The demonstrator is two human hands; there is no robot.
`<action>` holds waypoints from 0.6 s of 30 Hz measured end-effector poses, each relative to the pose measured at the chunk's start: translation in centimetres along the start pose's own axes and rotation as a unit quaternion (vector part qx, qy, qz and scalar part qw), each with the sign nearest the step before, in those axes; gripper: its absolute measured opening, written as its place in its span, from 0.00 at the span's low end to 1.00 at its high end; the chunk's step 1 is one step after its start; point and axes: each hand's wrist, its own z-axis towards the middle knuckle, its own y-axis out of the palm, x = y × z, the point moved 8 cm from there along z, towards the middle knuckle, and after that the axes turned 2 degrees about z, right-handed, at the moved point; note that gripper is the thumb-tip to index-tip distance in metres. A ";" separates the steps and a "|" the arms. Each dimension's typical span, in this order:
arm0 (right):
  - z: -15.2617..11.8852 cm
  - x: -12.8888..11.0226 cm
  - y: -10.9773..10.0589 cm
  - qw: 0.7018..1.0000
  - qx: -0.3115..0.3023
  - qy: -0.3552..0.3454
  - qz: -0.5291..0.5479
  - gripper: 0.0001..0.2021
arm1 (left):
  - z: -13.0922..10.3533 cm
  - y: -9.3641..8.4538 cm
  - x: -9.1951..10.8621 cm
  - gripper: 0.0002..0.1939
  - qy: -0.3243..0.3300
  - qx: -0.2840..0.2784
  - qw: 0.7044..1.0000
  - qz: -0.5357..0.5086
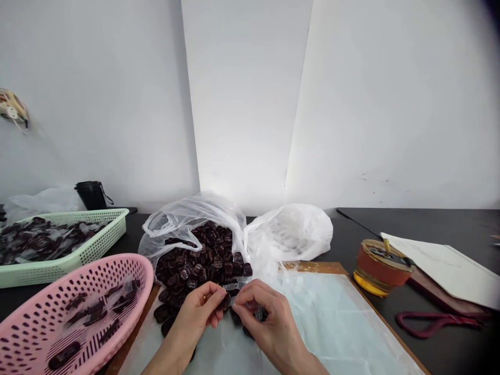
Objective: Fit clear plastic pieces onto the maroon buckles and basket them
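Observation:
Dark brown glossy pieces (211, 255) spill in a heap from an open clear plastic bag (187, 211) onto a pale sheet (336, 312). In front of the heap, my left hand (205, 307) pinches one dark piece (224, 301) between thumb and fingertips. Close on its right, my right hand (267, 317) has its thumb and fingers closed on a small clear plastic strip (233, 286) beside that piece. Part of the strip is hidden by the fingers. More dark pieces lie beneath and behind both hands.
A pink basket (144, 271) with some wrapped pieces stands left, a fuller green basket (123, 224) behind it. A white bag (292, 232) lies behind the sheet. At right are a tape roll (380, 268), a notebook (449, 265) and red-handled scissors (425, 325). A black cup (91, 195) stands back left.

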 end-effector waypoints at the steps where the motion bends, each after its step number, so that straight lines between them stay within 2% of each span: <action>1: 0.0 0.0 0.0 1.000 0.001 -0.002 0.001 0.06 | 0.0 0.0 0.0 0.19 0.004 -0.002 1.000 0.003; 11: -0.1 0.2 0.6 1.000 -0.010 0.004 -0.009 0.07 | 0.1 0.1 -0.3 0.20 0.006 0.003 1.000 -0.021; 14: 0.0 0.5 0.4 1.000 -0.001 0.013 -0.017 0.07 | 0.1 0.0 -0.1 0.19 0.010 0.013 1.000 -0.027; 18: 0.3 0.6 -0.2 0.999 0.024 0.022 -0.013 0.08 | -0.4 0.1 0.3 0.18 -0.005 0.017 0.996 -0.088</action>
